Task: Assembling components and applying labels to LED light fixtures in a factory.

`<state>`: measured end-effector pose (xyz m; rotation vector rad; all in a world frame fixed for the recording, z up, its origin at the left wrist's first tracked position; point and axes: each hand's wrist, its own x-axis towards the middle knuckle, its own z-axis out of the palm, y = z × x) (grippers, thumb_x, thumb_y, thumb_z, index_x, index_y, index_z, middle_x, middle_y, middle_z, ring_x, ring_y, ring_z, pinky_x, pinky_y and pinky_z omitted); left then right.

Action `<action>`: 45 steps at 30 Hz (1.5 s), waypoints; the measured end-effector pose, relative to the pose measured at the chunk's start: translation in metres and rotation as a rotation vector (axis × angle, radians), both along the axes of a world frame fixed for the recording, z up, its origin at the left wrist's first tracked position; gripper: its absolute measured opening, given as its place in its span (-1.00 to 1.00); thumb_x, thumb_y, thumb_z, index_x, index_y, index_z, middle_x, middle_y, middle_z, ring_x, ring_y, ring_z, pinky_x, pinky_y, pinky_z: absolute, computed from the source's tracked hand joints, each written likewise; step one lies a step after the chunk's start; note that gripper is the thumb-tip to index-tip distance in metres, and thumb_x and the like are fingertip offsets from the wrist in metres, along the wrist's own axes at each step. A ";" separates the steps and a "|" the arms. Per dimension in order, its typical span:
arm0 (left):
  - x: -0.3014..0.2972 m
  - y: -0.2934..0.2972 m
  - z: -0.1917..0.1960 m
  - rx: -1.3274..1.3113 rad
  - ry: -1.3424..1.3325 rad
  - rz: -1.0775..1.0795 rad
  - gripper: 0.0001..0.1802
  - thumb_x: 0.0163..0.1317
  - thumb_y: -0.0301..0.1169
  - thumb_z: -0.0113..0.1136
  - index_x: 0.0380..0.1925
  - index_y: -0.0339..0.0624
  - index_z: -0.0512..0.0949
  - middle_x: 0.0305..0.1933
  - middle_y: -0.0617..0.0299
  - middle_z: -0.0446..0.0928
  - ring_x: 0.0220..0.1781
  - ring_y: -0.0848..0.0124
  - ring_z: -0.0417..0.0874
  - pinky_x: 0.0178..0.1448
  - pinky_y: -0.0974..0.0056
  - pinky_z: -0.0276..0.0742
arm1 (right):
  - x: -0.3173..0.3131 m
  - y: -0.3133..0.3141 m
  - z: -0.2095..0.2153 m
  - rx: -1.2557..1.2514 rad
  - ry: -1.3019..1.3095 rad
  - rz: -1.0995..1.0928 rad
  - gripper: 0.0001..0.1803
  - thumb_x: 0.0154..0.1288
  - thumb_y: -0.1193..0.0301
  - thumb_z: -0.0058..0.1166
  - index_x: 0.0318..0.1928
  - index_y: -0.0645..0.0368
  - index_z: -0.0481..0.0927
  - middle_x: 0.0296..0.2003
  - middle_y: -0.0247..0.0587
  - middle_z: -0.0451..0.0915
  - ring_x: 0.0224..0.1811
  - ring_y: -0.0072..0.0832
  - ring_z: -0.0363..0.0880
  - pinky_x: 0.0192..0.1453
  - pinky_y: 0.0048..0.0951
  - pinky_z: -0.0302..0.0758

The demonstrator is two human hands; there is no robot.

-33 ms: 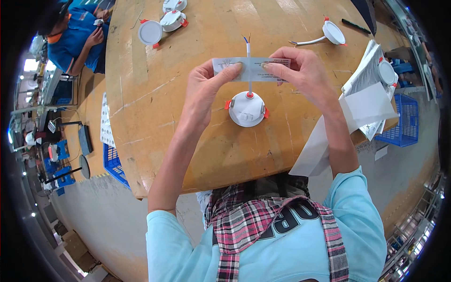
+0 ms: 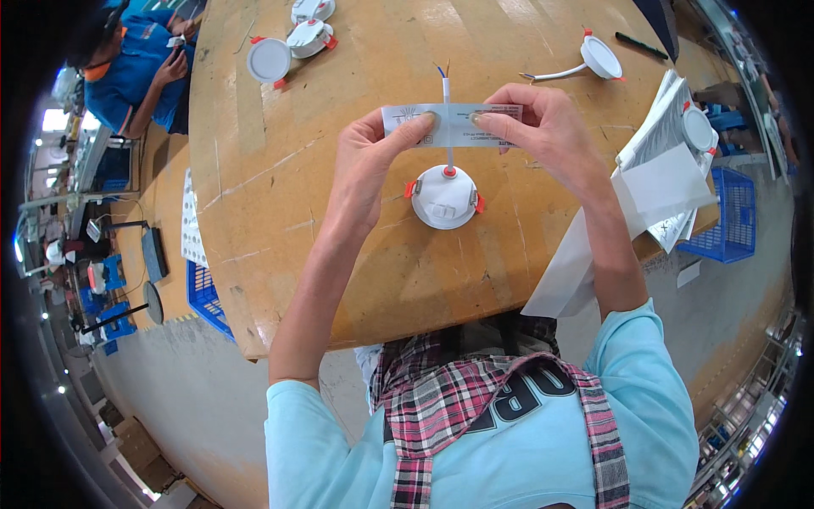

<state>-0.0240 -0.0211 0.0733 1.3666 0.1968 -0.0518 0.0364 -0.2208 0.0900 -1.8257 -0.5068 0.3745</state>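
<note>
A silvery printed label [image 2: 459, 125] is stretched between my two hands, lying across the white cable [image 2: 447, 90] of a round white downlight [image 2: 443, 198]. My left hand [image 2: 379, 146] pinches the label's left part between thumb and fingers. Its right part is pinched by my right hand [image 2: 547, 125]. The downlight rests on the table below the label, its back facing up, with red-tipped spring clips at both sides. Bare blue and brown wire ends stick out at the cable's far end. Whether the label touches the cable I cannot tell.
More downlights lie on the wooden table [image 2: 280, 204]: a group [image 2: 270, 61] at far left, one with a cable [image 2: 601, 58] at far right. A black pen [image 2: 641, 46], stacked label sheets [image 2: 657, 153] and loose backing paper [image 2: 566, 271] are rightward. A co-worker [image 2: 136, 76] sits at left.
</note>
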 end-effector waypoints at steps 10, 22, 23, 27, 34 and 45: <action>0.006 -0.005 -0.012 -0.068 -0.029 0.057 -0.79 0.10 -0.36 0.28 -0.32 -0.26 0.62 -0.37 0.24 0.62 -0.28 0.54 0.55 0.01 0.33 0.35 | 0.002 -0.002 -0.005 -0.025 0.002 -0.032 -0.71 0.18 0.31 0.16 -0.28 0.35 0.60 -0.53 -0.26 0.58 -0.49 -0.63 0.52 -0.41 -0.62 0.46; 0.009 -0.005 -0.021 -0.120 -0.016 0.048 -0.78 0.15 -0.43 0.22 -0.24 -0.35 0.56 -0.24 0.12 0.61 -0.20 0.48 0.61 0.01 0.35 0.49 | 0.005 -0.002 -0.013 -0.015 0.011 -0.054 -0.74 0.17 0.33 0.16 -0.31 0.33 0.60 -0.54 -0.28 0.57 -0.51 -0.64 0.51 -0.42 -0.62 0.43; 0.009 -0.005 -0.020 -0.120 -0.019 0.050 -0.78 0.15 -0.43 0.22 -0.24 -0.35 0.56 -0.24 0.12 0.61 -0.20 0.48 0.61 0.00 0.35 0.49 | 0.005 -0.002 -0.013 -0.014 0.014 -0.054 -0.74 0.17 0.33 0.16 -0.31 0.33 0.60 -0.55 -0.29 0.57 -0.51 -0.64 0.51 -0.43 -0.62 0.42; 0.008 -0.004 -0.021 -0.118 -0.011 0.051 -0.78 0.15 -0.43 0.22 -0.24 -0.34 0.55 -0.24 0.12 0.61 -0.21 0.48 0.61 0.00 0.36 0.49 | 0.004 -0.001 -0.009 -0.027 0.015 -0.060 -0.74 0.17 0.32 0.17 -0.32 0.32 0.60 -0.56 -0.30 0.56 -0.51 -0.65 0.51 -0.43 -0.62 0.42; 0.010 -0.007 -0.020 -0.179 -0.015 0.037 -0.78 0.15 -0.43 0.22 -0.23 -0.34 0.55 -0.23 0.11 0.61 -0.20 0.48 0.61 -0.01 0.36 0.49 | 0.007 -0.004 -0.010 -0.067 0.020 -0.046 -0.77 0.21 0.32 0.15 -0.30 0.28 0.59 -0.50 -0.31 0.57 -0.47 -0.65 0.53 -0.36 -0.64 0.49; 0.011 -0.008 -0.027 -0.278 -0.022 0.033 -0.79 0.19 -0.46 0.18 -0.20 -0.35 0.54 -0.20 0.13 0.60 -0.17 0.48 0.60 0.05 0.37 0.49 | 0.013 -0.006 -0.018 -0.151 -0.010 0.000 -0.72 0.18 0.29 0.13 -0.31 0.30 0.61 -0.55 -0.23 0.58 -0.49 -0.57 0.53 -0.38 -0.55 0.44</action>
